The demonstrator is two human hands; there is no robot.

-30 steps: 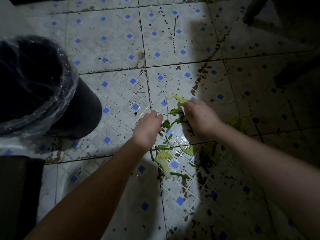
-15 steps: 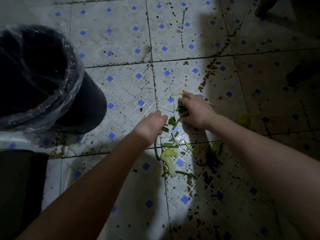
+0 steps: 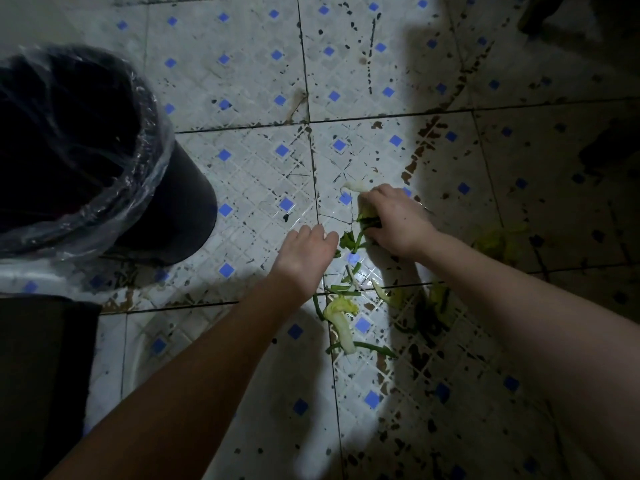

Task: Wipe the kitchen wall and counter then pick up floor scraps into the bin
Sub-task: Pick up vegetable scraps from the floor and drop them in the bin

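Observation:
Green and pale vegetable scraps (image 3: 341, 317) lie scattered on the white tiled floor (image 3: 249, 174) with blue squares. My right hand (image 3: 398, 220) is curled over a bunch of green stems and a pale leaf, gripping them against the floor. My left hand (image 3: 306, 254) rests palm down just left of it, fingertips touching the green scraps; whether it holds any is hidden. A dark bin (image 3: 86, 157) lined with clear plastic stands at the left, its mouth open toward me.
More yellow-green leaves (image 3: 498, 242) lie in shadow to the right of my right arm. A dark object (image 3: 38, 382) fills the lower left corner. A furniture leg (image 3: 533, 15) shows at the top right. The floor is stained and speckled.
My right hand has closed further over the green stems and drawn them slightly toward my left hand. The left hand barely moved. The view shifted a little.

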